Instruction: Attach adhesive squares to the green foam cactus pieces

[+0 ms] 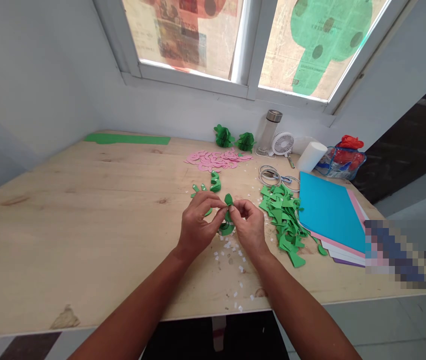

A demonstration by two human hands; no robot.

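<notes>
Above the middle of the table, my left hand (201,220) and my right hand (248,225) meet at a small green paper piece (228,199). Thumb and fingers of both hands pinch it, and its lower part hangs between them. Just behind my left hand lie green cut-out pieces (199,188), partly covered by the fingers. A small stack of curved green pieces (215,182) is a little farther back. Tiny white scraps (231,246) are scattered below my hands.
Pink paper cut-outs (216,160) and folded green paper shapes (223,136) are at the back. Right of my hands are green scraps (282,215), tape rolls (269,176) and blue sheets (329,210). A bottle (267,134) and fan (283,144) stand near the wall.
</notes>
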